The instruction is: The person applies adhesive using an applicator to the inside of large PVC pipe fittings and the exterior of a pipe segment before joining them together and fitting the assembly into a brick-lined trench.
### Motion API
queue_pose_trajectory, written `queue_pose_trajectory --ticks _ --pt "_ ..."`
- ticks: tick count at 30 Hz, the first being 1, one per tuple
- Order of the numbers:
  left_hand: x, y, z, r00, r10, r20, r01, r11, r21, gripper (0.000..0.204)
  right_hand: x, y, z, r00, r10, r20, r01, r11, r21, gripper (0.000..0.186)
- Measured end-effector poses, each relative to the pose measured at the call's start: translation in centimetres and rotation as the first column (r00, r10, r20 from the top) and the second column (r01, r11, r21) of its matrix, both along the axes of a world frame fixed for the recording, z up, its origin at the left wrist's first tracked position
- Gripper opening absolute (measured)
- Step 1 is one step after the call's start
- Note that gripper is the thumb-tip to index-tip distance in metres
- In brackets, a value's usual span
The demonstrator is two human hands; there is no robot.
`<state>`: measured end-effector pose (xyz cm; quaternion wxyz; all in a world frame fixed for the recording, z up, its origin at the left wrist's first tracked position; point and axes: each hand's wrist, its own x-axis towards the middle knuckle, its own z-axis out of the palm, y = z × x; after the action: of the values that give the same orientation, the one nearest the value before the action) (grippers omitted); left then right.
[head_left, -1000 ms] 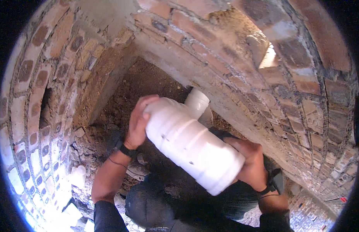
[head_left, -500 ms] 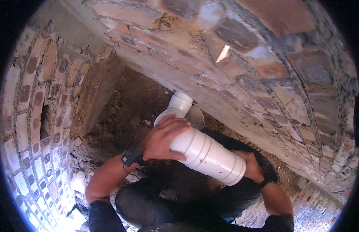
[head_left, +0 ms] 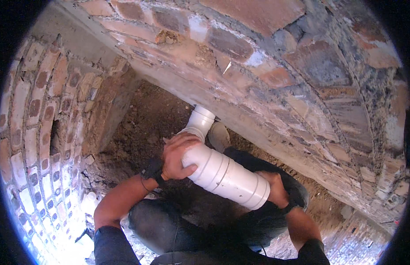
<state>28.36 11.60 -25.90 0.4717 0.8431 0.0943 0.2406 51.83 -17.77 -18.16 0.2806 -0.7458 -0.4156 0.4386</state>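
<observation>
My left hand (head_left: 180,154) is wrapped over the bend of a large white plastic pipe fitting (head_left: 225,179), its thumb along the near side. My right hand (head_left: 278,190) grips the fitting's right end, fingers partly hidden behind it. Beyond my left hand, a narrower white pipe piece (head_left: 200,118) runs from the bend to the foot of the brick wall; whether it is seated in an opening there I cannot tell. A tan boot (head_left: 219,138) rests just right of that piece, and my dark-trousered knee (head_left: 154,225) lies below the fitting.
Brick walls close in on the left (head_left: 41,145) and right (head_left: 328,123), meeting at a concrete-edged corner (head_left: 134,70). Loose dark soil (head_left: 141,112) covers the trench bottom. Pale rubble (head_left: 88,205) lies at the lower left.
My left hand has moved from the fitting's left end onto the top of the bend. The fitting has shifted toward the wall's foot, and the view has tilted slightly.
</observation>
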Motion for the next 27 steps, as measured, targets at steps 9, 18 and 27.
queue_pose_trajectory --ticks 9,18,27 --pt "0.2 -1.2 -0.6 0.997 0.075 -0.019 -0.075 0.997 -0.007 0.059 2.3 0.5 -1.0 1.000 -0.002 0.008 0.002 1.000 0.007 0.030" --pt "-0.4 -1.4 -1.8 0.995 0.091 0.028 -0.090 0.995 -0.043 0.057 1.9 1.3 -0.2 0.999 0.040 -0.030 -0.042 0.996 -0.080 0.029" --pt "-0.6 -1.7 -0.8 0.993 0.055 0.106 -0.055 0.998 -0.003 0.058 1.8 -0.3 -1.7 0.979 0.179 0.101 -0.181 0.983 0.011 0.029"
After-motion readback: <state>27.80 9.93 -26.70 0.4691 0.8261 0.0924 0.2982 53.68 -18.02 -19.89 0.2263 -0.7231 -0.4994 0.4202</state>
